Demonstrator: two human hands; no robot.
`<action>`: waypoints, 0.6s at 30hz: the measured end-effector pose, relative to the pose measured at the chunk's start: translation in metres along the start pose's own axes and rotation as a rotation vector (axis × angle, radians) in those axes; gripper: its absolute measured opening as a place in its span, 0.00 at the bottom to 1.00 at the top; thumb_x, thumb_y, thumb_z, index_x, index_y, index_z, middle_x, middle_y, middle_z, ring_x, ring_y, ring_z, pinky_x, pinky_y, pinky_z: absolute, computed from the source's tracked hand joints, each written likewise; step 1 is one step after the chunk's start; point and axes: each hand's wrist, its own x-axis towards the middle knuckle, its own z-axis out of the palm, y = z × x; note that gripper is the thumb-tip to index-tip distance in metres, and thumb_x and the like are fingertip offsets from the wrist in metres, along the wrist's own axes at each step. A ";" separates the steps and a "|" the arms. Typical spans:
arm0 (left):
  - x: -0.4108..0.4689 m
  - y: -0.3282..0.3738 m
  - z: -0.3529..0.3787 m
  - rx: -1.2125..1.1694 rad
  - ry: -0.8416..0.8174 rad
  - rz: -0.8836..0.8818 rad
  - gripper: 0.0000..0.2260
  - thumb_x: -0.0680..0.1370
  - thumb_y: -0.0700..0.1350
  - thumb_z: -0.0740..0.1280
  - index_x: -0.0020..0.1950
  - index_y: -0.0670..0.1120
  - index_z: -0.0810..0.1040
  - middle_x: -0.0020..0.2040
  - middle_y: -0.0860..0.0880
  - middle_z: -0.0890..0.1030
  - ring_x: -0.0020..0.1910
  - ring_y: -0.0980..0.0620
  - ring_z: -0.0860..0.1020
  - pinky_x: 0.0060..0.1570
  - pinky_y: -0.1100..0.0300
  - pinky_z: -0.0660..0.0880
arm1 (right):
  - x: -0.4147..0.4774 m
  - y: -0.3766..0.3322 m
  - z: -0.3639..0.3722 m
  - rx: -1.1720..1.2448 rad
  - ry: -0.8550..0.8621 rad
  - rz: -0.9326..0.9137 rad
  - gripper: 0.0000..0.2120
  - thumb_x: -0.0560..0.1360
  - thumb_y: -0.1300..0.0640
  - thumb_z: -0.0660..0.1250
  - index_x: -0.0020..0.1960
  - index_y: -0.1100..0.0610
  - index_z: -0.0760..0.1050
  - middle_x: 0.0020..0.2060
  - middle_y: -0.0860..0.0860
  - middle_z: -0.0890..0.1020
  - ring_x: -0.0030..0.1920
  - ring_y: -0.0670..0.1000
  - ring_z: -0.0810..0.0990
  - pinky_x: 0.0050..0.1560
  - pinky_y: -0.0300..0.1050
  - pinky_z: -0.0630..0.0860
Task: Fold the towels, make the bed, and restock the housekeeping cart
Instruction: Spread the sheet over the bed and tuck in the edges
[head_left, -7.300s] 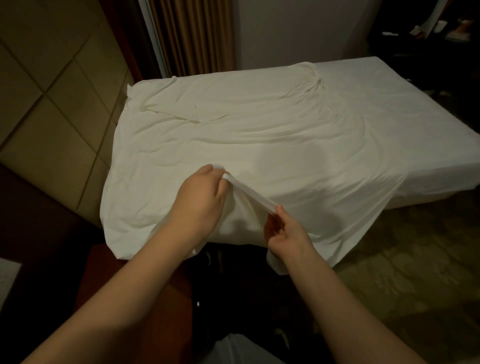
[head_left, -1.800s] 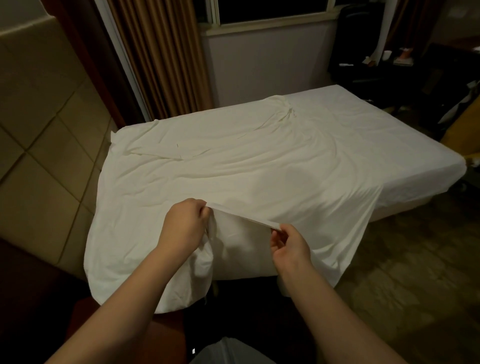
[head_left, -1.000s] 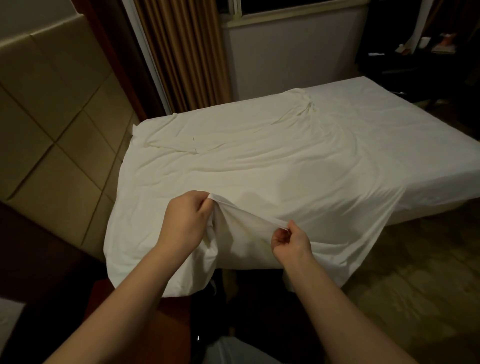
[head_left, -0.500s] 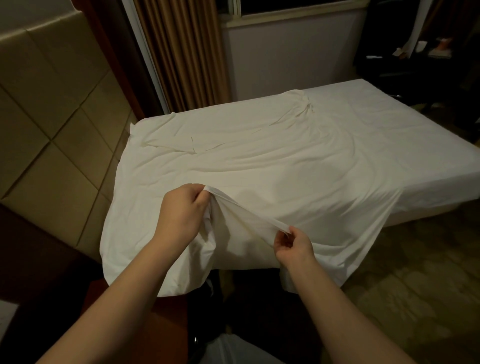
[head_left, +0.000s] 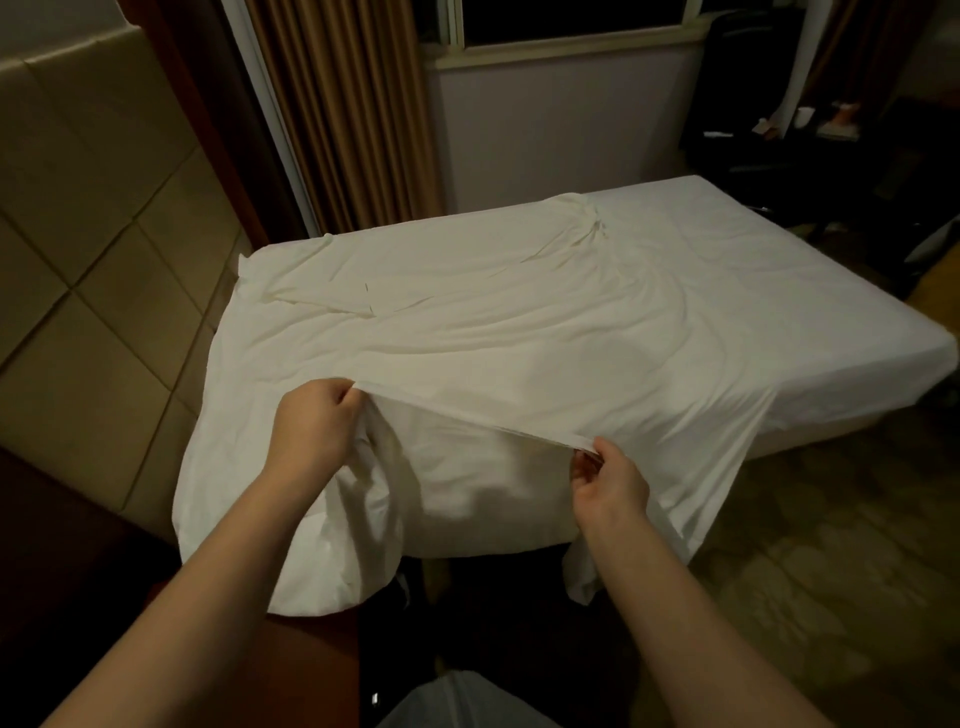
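A wrinkled white sheet (head_left: 519, 332) lies spread over the bed (head_left: 810, 364) and hangs off its near side. My left hand (head_left: 314, 428) grips the sheet's hem in a fist at the near edge. My right hand (head_left: 608, 483) pinches the same hem further right. The hem runs taut between both hands, lifted a little off the mattress, and loose cloth droops below them. The sheet's right part ends short, so the bed's far right end shows its own white cover.
A tan padded headboard (head_left: 93, 270) stands at the left. Brown curtains (head_left: 343, 114) and a window wall are behind the bed. Dark furniture (head_left: 810, 130) with small items sits at the back right. Patterned floor (head_left: 810, 545) lies to the right.
Both hands keep their hold on the hem. The stretch of hem between them has widened and risen slightly, and my view has shifted back a little.
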 end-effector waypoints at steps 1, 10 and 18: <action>0.003 -0.006 0.001 0.083 -0.067 -0.013 0.13 0.79 0.41 0.60 0.43 0.34 0.80 0.39 0.37 0.80 0.42 0.39 0.77 0.41 0.51 0.70 | -0.003 -0.002 0.002 -0.043 -0.013 -0.036 0.09 0.77 0.70 0.62 0.40 0.61 0.68 0.37 0.55 0.73 0.35 0.50 0.73 0.23 0.33 0.74; -0.034 0.025 0.056 0.175 -0.383 0.198 0.14 0.74 0.48 0.67 0.55 0.42 0.74 0.54 0.43 0.74 0.56 0.43 0.75 0.53 0.57 0.69 | -0.017 0.016 -0.013 -0.449 -0.040 -0.255 0.12 0.76 0.67 0.66 0.37 0.60 0.67 0.37 0.58 0.75 0.37 0.52 0.76 0.35 0.41 0.77; -0.081 0.065 0.126 0.234 -0.360 0.522 0.13 0.78 0.47 0.60 0.59 0.46 0.73 0.56 0.48 0.75 0.54 0.49 0.73 0.45 0.60 0.65 | -0.034 0.035 -0.032 -0.741 -0.013 -0.257 0.10 0.74 0.60 0.69 0.37 0.58 0.71 0.33 0.53 0.78 0.35 0.51 0.75 0.40 0.46 0.74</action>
